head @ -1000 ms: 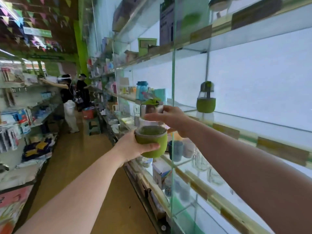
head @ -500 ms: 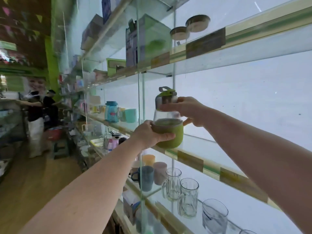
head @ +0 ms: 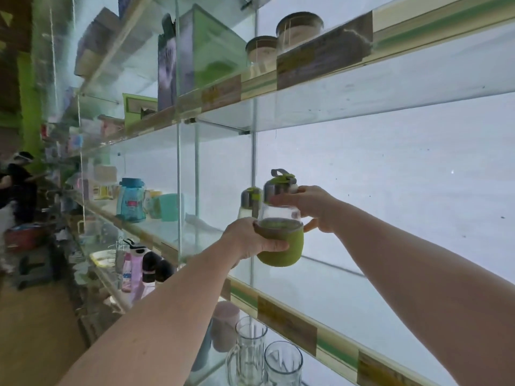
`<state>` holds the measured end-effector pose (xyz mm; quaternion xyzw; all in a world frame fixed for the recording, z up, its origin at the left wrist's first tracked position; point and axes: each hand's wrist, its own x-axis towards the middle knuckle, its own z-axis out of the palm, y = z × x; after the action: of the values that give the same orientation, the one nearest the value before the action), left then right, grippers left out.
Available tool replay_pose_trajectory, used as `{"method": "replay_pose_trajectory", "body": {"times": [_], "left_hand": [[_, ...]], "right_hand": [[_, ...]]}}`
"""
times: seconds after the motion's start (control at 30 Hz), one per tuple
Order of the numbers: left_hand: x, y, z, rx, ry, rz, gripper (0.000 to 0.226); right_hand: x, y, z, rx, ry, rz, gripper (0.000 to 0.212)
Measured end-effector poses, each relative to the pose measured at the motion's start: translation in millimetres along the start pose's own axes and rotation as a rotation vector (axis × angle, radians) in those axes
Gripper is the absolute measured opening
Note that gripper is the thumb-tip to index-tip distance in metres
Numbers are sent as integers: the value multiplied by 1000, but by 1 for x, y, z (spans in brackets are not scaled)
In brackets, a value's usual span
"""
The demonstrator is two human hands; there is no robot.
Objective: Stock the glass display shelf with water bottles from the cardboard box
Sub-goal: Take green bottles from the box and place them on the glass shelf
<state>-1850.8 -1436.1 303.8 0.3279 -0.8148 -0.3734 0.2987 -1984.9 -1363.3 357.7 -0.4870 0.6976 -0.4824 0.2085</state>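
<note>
Mid-frame, left hand [head: 250, 240] grips the green-sleeved base of the water bottle [head: 280, 235], right hand [head: 312, 207] holds its neck, above the glass shelf [head: 320, 285]; risk: knocking the neighbouring bottle [head: 250, 200] just behind.

middle glass shelf [head: 320, 291]: blue bottle [head: 130, 200], a teal cup [head: 170, 207] and a green-lidded bottle [head: 249, 201] sit on it
upper shelf [head: 334, 87]: green box [head: 206, 48], two lidded jars [head: 284, 40]
lower shelf [head: 220, 377]: two glass mugs [head: 264, 358]
</note>
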Motion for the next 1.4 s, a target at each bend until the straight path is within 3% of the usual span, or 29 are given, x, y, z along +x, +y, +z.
{"method": "replay_pose_trajectory", "body": {"times": [0.23,0.37,0.67,0.97,1.23,1.4], "left_hand": [[26,-8,12,46,-59,-44,72],[34,-11,15,139,-84,-69,66],[46,-13,21,270,-31,-25,58],[56,-16,25,297,-4,-29,56],[47,-5,38,320,87,-80,65],[37,0,39,300,83,-113,69]], "right_hand": [[13,16,1,-40,51,38,67],[18,23,6,-23,62,39,45],[21,23,9,-36,140,46,45],[26,26,5,-157,118,-13,46],[31,41,10,-106,139,-63,35],[28,43,13,-175,141,-77,43]]}}
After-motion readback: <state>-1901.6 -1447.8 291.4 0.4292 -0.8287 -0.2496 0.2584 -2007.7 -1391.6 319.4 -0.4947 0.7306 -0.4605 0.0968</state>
